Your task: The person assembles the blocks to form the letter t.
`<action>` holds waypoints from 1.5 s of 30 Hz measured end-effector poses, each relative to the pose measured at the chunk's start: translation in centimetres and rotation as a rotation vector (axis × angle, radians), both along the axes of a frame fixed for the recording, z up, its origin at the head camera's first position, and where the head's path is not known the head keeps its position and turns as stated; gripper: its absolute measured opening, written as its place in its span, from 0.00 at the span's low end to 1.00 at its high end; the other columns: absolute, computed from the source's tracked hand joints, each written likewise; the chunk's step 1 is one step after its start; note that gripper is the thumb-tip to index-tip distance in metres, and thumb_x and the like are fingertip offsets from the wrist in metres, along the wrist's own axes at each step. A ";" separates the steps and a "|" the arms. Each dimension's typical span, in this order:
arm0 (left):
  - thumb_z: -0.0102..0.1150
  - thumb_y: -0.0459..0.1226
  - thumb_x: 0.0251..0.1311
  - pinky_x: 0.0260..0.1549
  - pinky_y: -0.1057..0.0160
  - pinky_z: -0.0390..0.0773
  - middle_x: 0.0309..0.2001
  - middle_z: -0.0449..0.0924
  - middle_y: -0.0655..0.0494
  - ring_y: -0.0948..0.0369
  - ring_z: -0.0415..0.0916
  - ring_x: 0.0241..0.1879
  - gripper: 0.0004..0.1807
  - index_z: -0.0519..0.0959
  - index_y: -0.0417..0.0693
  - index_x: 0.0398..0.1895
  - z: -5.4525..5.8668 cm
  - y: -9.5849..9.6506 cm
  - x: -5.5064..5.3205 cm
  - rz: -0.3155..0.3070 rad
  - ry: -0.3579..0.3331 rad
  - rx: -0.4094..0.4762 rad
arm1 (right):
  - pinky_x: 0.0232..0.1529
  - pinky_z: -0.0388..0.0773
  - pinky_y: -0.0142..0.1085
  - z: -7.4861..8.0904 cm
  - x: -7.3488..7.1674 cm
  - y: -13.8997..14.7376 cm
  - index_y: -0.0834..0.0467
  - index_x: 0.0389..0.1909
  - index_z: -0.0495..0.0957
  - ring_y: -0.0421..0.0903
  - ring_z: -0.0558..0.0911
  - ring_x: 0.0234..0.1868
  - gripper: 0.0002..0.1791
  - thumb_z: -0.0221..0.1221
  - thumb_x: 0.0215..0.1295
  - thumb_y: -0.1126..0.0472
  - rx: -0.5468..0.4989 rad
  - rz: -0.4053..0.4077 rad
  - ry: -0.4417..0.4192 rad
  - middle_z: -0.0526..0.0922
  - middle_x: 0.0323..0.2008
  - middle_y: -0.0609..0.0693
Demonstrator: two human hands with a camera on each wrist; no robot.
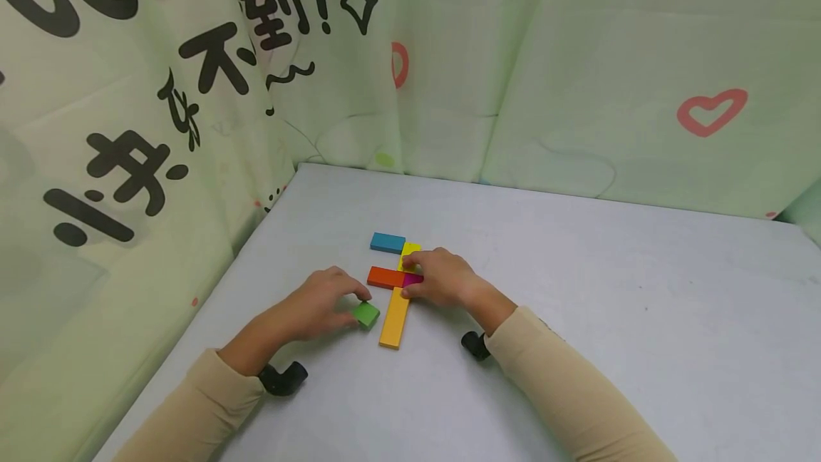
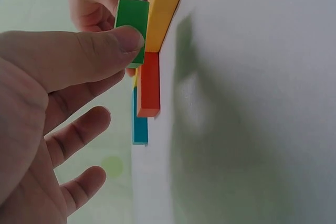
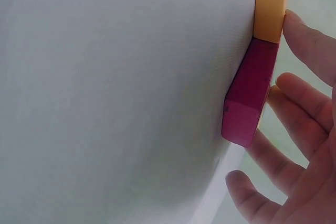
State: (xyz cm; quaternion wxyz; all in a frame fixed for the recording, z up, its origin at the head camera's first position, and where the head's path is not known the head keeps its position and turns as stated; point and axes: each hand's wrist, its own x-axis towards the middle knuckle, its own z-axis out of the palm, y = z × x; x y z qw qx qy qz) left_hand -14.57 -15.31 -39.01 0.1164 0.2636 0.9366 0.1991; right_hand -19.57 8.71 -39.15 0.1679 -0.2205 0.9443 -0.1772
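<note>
White surface [image 1: 577, 319], flat, matt-looking. Right hand [image 1: 444, 278] loosely spread, thumb touching long amber block [image 1: 394, 319]; left hand [image 1: 317, 306] gripping green block [image 1: 366, 314] between thumb and forefinger. Amber block lies between hands, likely skews if nudged at end; red block [image 1: 385, 277] just left of right hand, blue block [image 1: 388, 242] farther out. Green block, smallest-looking, likely light, stiff, slightly slippery, hardly fragile; best pinched by opposite faces, near middle. No container in view.

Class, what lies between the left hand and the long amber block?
The green block, which the left hand pinches, then bare white tabletop: see the head view.
</note>
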 end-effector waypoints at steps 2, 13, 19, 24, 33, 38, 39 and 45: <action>0.75 0.37 0.55 0.53 0.52 0.74 0.47 0.82 0.62 0.55 0.70 0.54 0.19 0.83 0.52 0.51 0.1 0.2 0.1 -0.007 0.000 -0.001 | 0.52 0.77 0.44 0.0 0.0 0.0 0.52 0.64 0.77 0.52 0.74 0.56 0.30 0.69 0.62 0.47 -0.001 -0.001 0.001 0.79 0.56 0.53; 0.75 0.37 0.55 0.54 0.50 0.73 0.47 0.82 0.64 0.56 0.70 0.54 0.18 0.84 0.52 0.50 0.3 0.7 0.6 -0.058 -0.006 0.029 | 0.53 0.77 0.45 -0.1 0.0 0.0 0.52 0.64 0.77 0.52 0.74 0.57 0.30 0.69 0.62 0.47 -0.001 0.002 0.007 0.80 0.55 0.52; 0.74 0.37 0.56 0.56 0.50 0.71 0.47 0.82 0.64 0.56 0.70 0.55 0.18 0.84 0.53 0.50 0.2 1.1 0.7 -0.074 -0.035 0.040 | 0.53 0.77 0.45 0.0 0.0 0.0 0.52 0.63 0.77 0.52 0.74 0.56 0.30 0.68 0.62 0.47 -0.005 0.001 0.007 0.80 0.55 0.52; 0.74 0.37 0.56 0.55 0.50 0.71 0.46 0.81 0.65 0.57 0.70 0.55 0.17 0.84 0.54 0.50 -0.1 1.2 0.8 -0.094 -0.034 0.051 | 0.53 0.77 0.45 0.0 0.1 0.0 0.53 0.63 0.77 0.53 0.75 0.56 0.29 0.68 0.63 0.48 -0.008 0.009 0.018 0.80 0.55 0.52; 0.74 0.39 0.56 0.55 0.51 0.72 0.44 0.80 0.67 0.59 0.69 0.53 0.17 0.85 0.55 0.50 -0.3 1.5 1.4 -0.133 -0.047 0.065 | 0.52 0.77 0.44 0.0 0.0 0.0 0.52 0.63 0.77 0.52 0.74 0.56 0.29 0.69 0.62 0.48 -0.007 0.005 0.013 0.80 0.54 0.52; 0.74 0.39 0.56 0.54 0.52 0.72 0.44 0.80 0.67 0.60 0.69 0.53 0.17 0.85 0.55 0.50 -0.4 1.6 1.7 -0.155 -0.052 0.074 | 0.52 0.77 0.45 0.0 0.0 0.0 0.52 0.63 0.77 0.52 0.74 0.56 0.29 0.69 0.62 0.48 -0.003 0.003 0.018 0.80 0.54 0.52; 0.74 0.39 0.56 0.53 0.53 0.72 0.44 0.79 0.68 0.60 0.69 0.52 0.17 0.85 0.55 0.50 -0.5 1.6 1.7 -0.158 -0.052 0.073 | 0.52 0.77 0.45 0.0 0.0 0.0 0.52 0.63 0.77 0.53 0.74 0.56 0.29 0.69 0.62 0.48 -0.003 0.003 0.019 0.80 0.54 0.52; 0.74 0.38 0.57 0.53 0.53 0.72 0.44 0.79 0.68 0.60 0.68 0.52 0.16 0.85 0.55 0.49 -0.5 1.8 1.9 -0.176 -0.057 0.087 | 0.51 0.77 0.45 -0.1 0.0 0.0 0.52 0.63 0.78 0.52 0.75 0.55 0.29 0.69 0.62 0.48 -0.005 0.005 0.023 0.80 0.53 0.52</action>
